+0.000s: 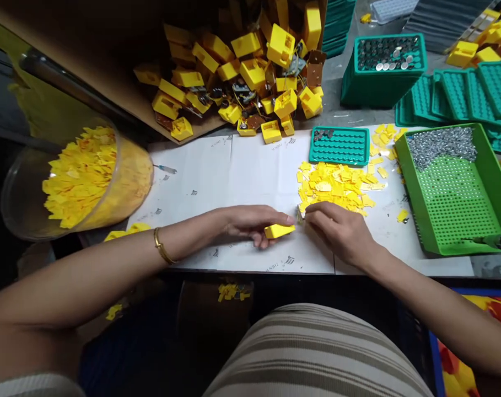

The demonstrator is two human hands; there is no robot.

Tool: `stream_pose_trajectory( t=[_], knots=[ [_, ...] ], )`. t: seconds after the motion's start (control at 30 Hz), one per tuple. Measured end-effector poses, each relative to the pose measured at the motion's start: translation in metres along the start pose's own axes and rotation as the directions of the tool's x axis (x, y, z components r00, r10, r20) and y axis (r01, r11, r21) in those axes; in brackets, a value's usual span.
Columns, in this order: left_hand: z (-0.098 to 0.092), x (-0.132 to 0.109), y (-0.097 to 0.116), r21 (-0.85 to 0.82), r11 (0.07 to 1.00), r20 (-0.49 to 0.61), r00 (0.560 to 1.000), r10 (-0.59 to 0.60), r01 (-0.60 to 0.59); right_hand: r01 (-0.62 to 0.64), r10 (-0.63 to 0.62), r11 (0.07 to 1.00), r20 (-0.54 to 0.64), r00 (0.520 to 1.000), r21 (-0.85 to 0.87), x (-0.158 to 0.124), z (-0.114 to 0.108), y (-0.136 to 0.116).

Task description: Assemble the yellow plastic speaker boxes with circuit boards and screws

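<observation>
My left hand [260, 223] is closed around a small yellow plastic housing [280, 230], its thumb along the top, just above the white paper sheet [258, 176]. A short way to the right, my right hand [337, 229] has its fingers pinched together, pointing toward the housing. A small metallic-looking bit [300, 214] shows by these fingertips, too small to name. Right behind the right hand lies a heap of flat yellow plastic pieces [333, 184]. Beyond that heap sits a teal dimpled tray [339, 146] with a few dark round parts in one corner.
A carton [122, 107] spills yellow housings [252, 74] at the back. On the left, a clear tub [130, 176] lies tilted, full of yellow pieces. At right, a green basket [411, 204] holds small metal parts. Stacked teal trays [382, 82] stand behind. A small screwdriver [166, 169] lies near the tub.
</observation>
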State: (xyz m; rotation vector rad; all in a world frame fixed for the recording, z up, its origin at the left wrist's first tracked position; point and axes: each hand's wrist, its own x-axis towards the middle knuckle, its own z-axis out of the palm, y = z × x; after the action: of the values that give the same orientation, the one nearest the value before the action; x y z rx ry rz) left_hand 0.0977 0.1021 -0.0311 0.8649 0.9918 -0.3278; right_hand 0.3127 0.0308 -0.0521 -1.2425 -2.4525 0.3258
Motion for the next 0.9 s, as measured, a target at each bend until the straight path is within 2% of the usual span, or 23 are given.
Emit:
stream_pose_trajectory(
  t=[0.07,0.17,0.3,0.4,0.47,0.57,0.67,0.8,0.9],
  knots=[
    [0.016,0.005,-0.014,-0.177,0.983,0.101,0.994,-0.039,0.056,0.046,-0.043,0.998,0.074,0.996,-0.039,-0.019,0.003,-0.003],
    [0.036,0.011,-0.031,-0.321,0.945,0.183,0.983,-0.006,0.065,0.036,-0.034,0.999,0.138,0.990,-0.012,-0.040,0.009,-0.006],
    [0.052,0.014,-0.042,-0.403,0.915,0.138,0.990,0.039,0.020,-0.118,0.080,0.973,0.187,0.979,0.200,-0.050,0.008,-0.002],
    [0.060,0.013,-0.045,-0.414,0.910,0.107,0.994,0.038,0.010,-0.212,0.165,0.954,0.218,0.962,0.211,-0.052,0.008,0.001],
    [0.066,0.013,-0.045,-0.396,0.918,0.104,0.994,0.042,0.002,-0.205,0.181,0.970,0.176,0.968,0.133,-0.055,0.010,0.002],
    [0.075,0.017,-0.045,-0.390,0.921,0.099,0.995,0.031,0.010,-0.171,0.169,0.985,0.055,0.984,0.036,-0.063,0.015,0.000],
    [0.082,0.022,-0.045,-0.432,0.902,0.067,0.998,0.021,0.009,-0.140,0.140,0.987,0.010,0.990,0.073,-0.073,0.015,-0.001],
    [0.085,0.025,-0.046,-0.506,0.863,0.033,0.999,0.039,-0.017,-0.231,0.218,0.950,0.084,0.972,0.211,-0.076,0.004,0.003],
    [0.086,0.024,-0.045,-0.542,0.840,0.036,0.998,0.051,-0.023,-0.292,0.262,0.930,0.156,0.952,0.225,-0.071,-0.003,0.009]
  ],
)
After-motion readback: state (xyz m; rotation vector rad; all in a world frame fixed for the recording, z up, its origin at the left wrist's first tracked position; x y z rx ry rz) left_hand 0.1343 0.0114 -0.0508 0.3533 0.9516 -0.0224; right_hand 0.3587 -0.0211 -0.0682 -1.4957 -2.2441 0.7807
